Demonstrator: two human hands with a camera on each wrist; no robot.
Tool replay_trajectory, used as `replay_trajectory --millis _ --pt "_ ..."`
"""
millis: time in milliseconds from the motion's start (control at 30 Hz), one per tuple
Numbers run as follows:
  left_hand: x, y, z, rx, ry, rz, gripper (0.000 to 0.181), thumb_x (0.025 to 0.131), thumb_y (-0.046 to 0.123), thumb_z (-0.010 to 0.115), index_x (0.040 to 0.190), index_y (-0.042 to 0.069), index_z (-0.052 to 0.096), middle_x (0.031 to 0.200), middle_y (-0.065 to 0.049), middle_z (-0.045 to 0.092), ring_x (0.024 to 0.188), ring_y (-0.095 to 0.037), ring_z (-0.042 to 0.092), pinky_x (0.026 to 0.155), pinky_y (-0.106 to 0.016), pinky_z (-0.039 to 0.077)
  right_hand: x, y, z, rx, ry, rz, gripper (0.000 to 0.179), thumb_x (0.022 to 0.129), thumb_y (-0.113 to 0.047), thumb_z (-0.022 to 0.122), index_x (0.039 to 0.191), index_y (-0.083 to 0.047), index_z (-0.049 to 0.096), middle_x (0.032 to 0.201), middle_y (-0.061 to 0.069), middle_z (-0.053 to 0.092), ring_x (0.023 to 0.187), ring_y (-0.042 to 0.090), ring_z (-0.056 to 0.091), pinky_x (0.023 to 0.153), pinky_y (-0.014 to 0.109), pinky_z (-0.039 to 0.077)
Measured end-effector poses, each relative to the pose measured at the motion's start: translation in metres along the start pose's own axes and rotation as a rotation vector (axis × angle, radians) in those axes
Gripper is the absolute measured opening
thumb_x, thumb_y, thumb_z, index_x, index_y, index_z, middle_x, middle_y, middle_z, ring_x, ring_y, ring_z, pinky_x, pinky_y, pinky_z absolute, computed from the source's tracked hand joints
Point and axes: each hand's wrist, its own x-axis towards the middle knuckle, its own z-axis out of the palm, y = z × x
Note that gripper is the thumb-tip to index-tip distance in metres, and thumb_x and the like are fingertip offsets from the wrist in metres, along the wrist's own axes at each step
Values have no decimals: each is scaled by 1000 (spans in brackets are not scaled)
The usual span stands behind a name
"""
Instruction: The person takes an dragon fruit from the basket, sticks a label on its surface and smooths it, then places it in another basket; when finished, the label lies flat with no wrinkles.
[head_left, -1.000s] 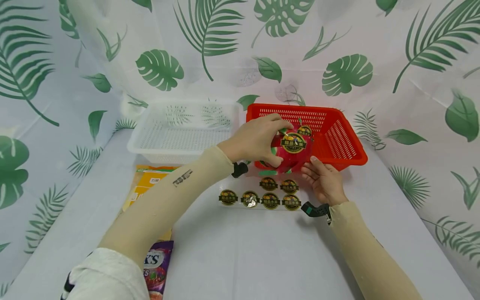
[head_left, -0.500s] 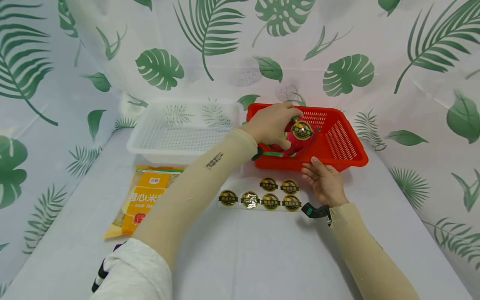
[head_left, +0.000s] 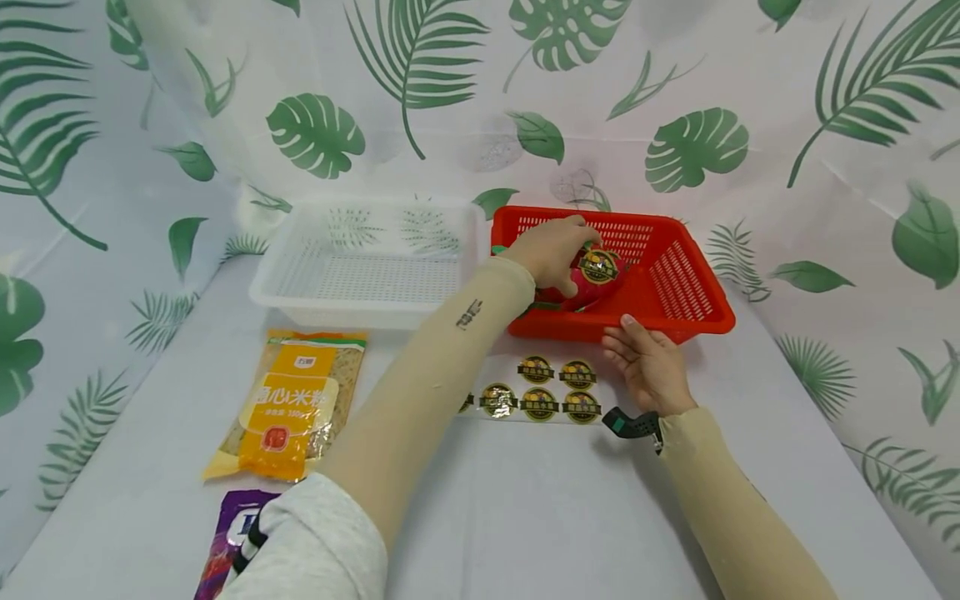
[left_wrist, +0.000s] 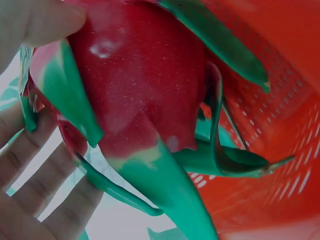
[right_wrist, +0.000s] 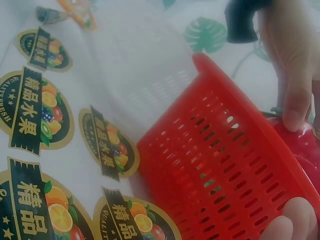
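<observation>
In the head view my left hand (head_left: 553,254) reaches into the red basket (head_left: 675,325) and grips a pink-red dragon fruit (head_left: 583,293) with green scales. A round black-and-gold sticker (head_left: 597,267) shows on the red skin. Up close in the left wrist view, the thumb presses the dragon fruit (left_wrist: 145,75) from above and the fingers (left_wrist: 42,187) spread along its side. My right hand (head_left: 651,367) holds the basket's front rim, thumb at the edge, fingers curled below. Two fingertips (right_wrist: 298,212) lie against the basket wall (right_wrist: 215,150) in the right wrist view.
A sheet of round fruit stickers (head_left: 538,404) lies in front of the red basket. To the left stands a white basket (head_left: 330,314). A yellow bag of rice noodles (head_left: 288,408) and a purple packet (head_left: 225,542) lie beside my left arm.
My left hand has carried the dragon fruit from over the front rim down and back into the red basket. The left forearm swung right, uncovering the yellow bag. My right hand stays put.
</observation>
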Motion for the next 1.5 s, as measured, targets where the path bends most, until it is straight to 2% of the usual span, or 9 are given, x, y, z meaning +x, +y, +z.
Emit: replay_trajectory --millis 200,400,600,767,1000,1100,1233,1500 --pt "4 3 6 39 -24 18 81 88 33 84 157 26 42 157 4 46 137 -11 49 120 -26 42 0 -1 0 8 -10 -4 17 100 -22 68 100 -8 78 90 4 82 80 16 79 77 28 64" --pt "4 10 12 75 -68 4 80 90 28 82 158 26 41 162 5 41 142 -11 47 120 -26 42 1 0 1 14 -5 4 16 100 -21 68 96 -10 79 89 4 82 78 15 79 77 28 65" --pt "6 14 18 115 -63 6 76 88 27 84 155 28 47 160 4 44 142 -13 48 117 -29 46 0 0 1 15 5 8 17 100 -22 69 103 -7 78 89 4 82 78 15 79 77 28 65" --pt "6 16 23 134 -47 1 72 88 25 85 151 29 51 155 4 47 137 -12 51 115 -32 49 1 0 1 27 3 -1 16 100 -21 68 102 -8 78 89 5 82 77 16 79 76 29 65" --pt "2 15 33 235 -17 57 44 100 17 69 142 24 56 143 4 59 133 -12 57 113 -30 50 1 1 2 32 9 -13 15 101 -19 67 99 -8 77 87 5 82 76 16 79 76 29 65" --pt "2 13 34 220 -22 44 38 101 14 67 137 23 59 138 5 62 127 -10 59 108 -28 52 1 1 2 23 17 -12 14 100 -20 69 100 -8 76 88 5 82 76 16 79 76 29 65" --pt "5 10 34 175 -38 24 41 98 12 71 136 24 60 137 5 61 123 -9 60 105 -27 52 2 1 2 26 10 -7 14 98 -21 72 101 -8 76 88 5 82 77 16 79 76 29 65" --pt "4 5 33 108 -53 16 54 96 25 76 145 23 55 145 5 58 133 -10 56 114 -27 47 1 0 1 -12 10 22 18 97 -27 72 103 -10 76 91 3 82 80 16 79 80 29 64"
